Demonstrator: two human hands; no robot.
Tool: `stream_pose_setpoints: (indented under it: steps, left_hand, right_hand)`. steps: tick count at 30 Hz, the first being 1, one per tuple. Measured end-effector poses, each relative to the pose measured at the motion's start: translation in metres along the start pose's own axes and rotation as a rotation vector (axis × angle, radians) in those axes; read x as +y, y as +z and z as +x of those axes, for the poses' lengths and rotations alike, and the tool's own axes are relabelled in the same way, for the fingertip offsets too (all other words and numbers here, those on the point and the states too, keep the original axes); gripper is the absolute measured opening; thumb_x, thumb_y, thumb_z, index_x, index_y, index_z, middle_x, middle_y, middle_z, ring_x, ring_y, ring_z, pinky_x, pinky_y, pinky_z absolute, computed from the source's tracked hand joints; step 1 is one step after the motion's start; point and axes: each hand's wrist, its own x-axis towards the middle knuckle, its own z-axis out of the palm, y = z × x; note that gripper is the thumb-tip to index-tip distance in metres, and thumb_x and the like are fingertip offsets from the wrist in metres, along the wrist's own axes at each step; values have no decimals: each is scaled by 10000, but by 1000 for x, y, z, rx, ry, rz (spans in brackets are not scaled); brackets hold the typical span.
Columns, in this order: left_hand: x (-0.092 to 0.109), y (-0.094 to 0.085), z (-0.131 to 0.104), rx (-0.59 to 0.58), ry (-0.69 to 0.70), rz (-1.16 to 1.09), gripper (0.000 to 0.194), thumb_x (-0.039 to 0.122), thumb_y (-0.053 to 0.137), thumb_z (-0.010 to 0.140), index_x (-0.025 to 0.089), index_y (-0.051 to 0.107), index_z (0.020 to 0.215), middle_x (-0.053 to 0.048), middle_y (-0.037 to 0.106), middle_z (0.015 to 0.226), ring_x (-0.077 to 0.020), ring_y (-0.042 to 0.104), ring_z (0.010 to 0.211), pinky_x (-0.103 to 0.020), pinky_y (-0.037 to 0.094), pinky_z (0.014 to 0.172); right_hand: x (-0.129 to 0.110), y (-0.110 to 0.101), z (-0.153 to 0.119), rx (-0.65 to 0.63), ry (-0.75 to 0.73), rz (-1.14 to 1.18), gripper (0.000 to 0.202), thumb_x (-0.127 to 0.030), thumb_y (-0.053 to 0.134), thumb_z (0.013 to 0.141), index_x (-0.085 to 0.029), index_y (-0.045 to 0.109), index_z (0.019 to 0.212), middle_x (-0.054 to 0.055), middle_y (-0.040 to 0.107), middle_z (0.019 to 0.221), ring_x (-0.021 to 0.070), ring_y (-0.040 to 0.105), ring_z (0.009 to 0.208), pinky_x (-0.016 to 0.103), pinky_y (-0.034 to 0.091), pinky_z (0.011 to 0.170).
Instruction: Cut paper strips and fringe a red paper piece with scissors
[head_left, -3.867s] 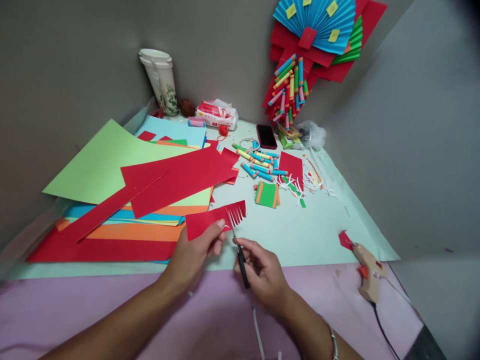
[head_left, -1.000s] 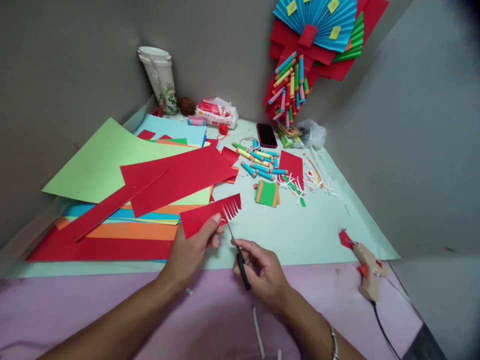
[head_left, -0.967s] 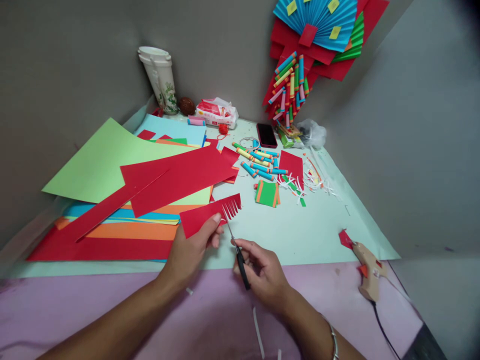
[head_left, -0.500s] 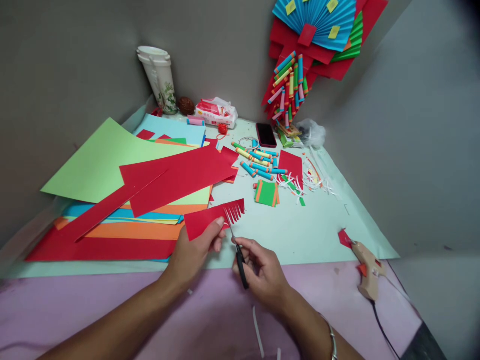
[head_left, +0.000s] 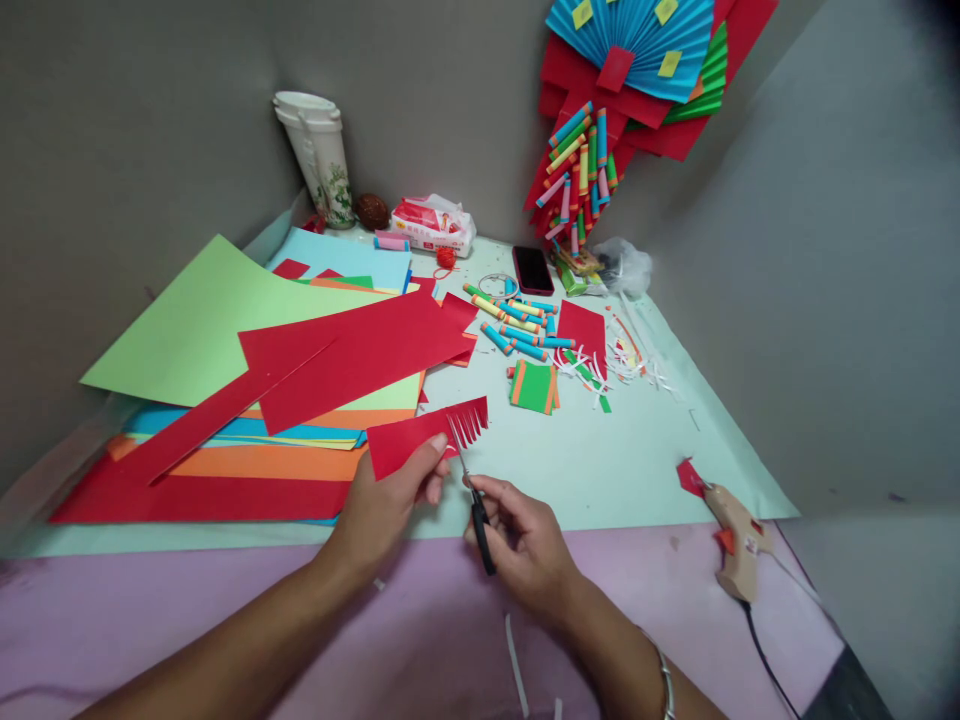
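Between thumb and fingers, my left hand [head_left: 397,500] pinches a strip of red paper [head_left: 405,440]. Narrow slits run along the strip's right part, forming a fringe. My right hand [head_left: 521,540] is closed around the handles of black-handled scissors [head_left: 481,535]. Their blades point up and left, at the paper just left of the fringe, beside my left fingertips. How far the blades are apart is too fine to tell. Behind the hands lie several green squares with orange edges [head_left: 532,387] and a heap of rolled paper tubes [head_left: 517,325].
Stacked coloured sheets [head_left: 172,340] cover the left side. A glue gun [head_left: 739,545] lies at the right edge, its cord running down. White paper scraps [head_left: 581,368], a phone [head_left: 532,270], a tissue pack [head_left: 433,225] and a white cup [head_left: 319,160] stand farther back. A paper-fan decoration [head_left: 630,60] hangs on the wall.
Almost nothing differs. The red paper, scissors and both hands have shifted very slightly up and to the left; both grips are the same.
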Motion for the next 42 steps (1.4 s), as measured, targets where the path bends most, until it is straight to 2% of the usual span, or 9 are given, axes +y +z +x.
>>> stream_pose_setpoints:
  steps: [4, 10, 17, 23, 29, 33, 37, 42]
  left_hand:
    - [-1, 1, -2, -31, -11, 53, 461, 511, 567, 874, 206, 564, 529, 38, 522, 476, -129, 475, 494, -266, 387, 573]
    - [-7, 1, -2, -61, -38, 20, 457, 536, 578, 862, 203, 593, 550, 38, 526, 477, -126, 471, 497, -262, 387, 563]
    - [-12, 3, 1, -100, -70, -157, 423, 500, 616, 841, 194, 613, 549, 33, 501, 473, -127, 455, 521, -254, 388, 576]
    - [-4, 5, 1, -126, -171, -358, 380, 416, 661, 791, 185, 608, 494, 35, 450, 428, -111, 400, 478, -237, 367, 532]
    - [-3, 1, 3, -186, -226, -457, 349, 392, 675, 778, 173, 620, 511, 34, 466, 446, -90, 377, 473, -205, 356, 507]
    - [-3, 0, 6, -179, -261, -531, 283, 338, 695, 760, 162, 623, 552, 31, 506, 513, -73, 370, 471, -192, 337, 478]
    - [0, -1, 7, -220, -319, -592, 252, 276, 671, 755, 158, 589, 548, 41, 473, 516, -63, 316, 438, -197, 297, 440]
    - [3, -1, 8, -244, -311, -556, 255, 283, 668, 750, 160, 587, 541, 39, 468, 509, -63, 304, 433, -201, 284, 436]
  right_hand:
    - [-3, -2, 0, 10, 39, -39, 418, -183, 601, 786, -142, 605, 1202, -6, 584, 695, 111, 494, 576, 223, 432, 553]
    - [0, -2, 1, 30, 23, -29, 429, -203, 621, 776, -156, 608, 1202, -6, 567, 703, 119, 477, 586, 224, 418, 539]
    - [-1, -1, 1, 37, -10, 13, 402, -192, 610, 796, -175, 609, 1197, -16, 574, 687, 114, 495, 568, 224, 454, 563]
    - [1, -1, 1, 30, 4, 4, 402, -190, 589, 816, -187, 611, 1218, -4, 585, 695, 121, 512, 573, 236, 461, 568]
    - [3, -2, 1, 21, -10, 28, 421, -176, 575, 816, -185, 605, 1236, -14, 577, 682, 112, 506, 556, 228, 462, 563]
    - [4, -2, 0, 20, -10, 26, 426, -176, 577, 819, -190, 600, 1244, -11, 597, 694, 108, 506, 553, 223, 462, 561]
    - [4, -2, 0, 16, -8, 22, 427, -190, 574, 823, -188, 595, 1250, -7, 609, 704, 112, 515, 568, 228, 468, 578]
    - [2, -3, 1, 12, 41, 39, 428, -203, 608, 801, -174, 602, 1227, -23, 577, 671, 109, 487, 554, 235, 448, 570]
